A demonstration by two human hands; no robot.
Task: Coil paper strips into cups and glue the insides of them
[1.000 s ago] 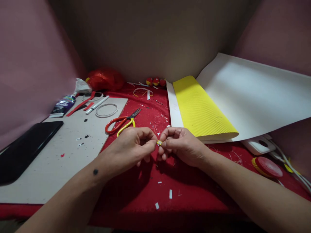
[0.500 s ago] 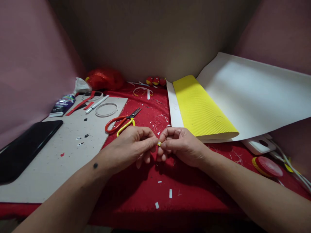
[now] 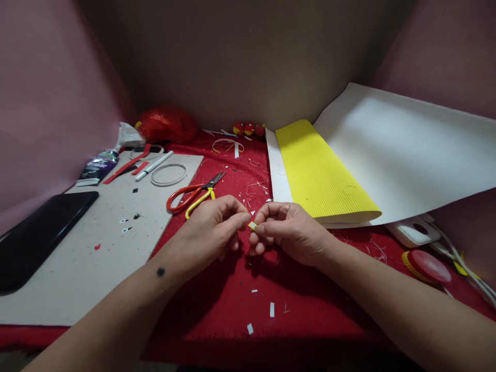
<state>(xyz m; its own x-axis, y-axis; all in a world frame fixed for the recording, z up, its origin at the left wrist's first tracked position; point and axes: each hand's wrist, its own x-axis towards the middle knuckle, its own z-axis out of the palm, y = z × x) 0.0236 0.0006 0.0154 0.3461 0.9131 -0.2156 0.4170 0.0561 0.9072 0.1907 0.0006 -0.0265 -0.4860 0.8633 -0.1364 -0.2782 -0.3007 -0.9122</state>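
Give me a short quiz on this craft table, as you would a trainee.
1. Multiple choice: what do the left hand and right hand pinch between their fingertips? A a coin; B a small yellow piece; C a paintbrush.
2. True or false: the scissors lie on the yellow corrugated sheet.
3. What colours are the scissors' two handles?
Key: 1 B. 2 False: they lie apart from it, at the edge of the grey board. 3 One orange-red, one yellow.
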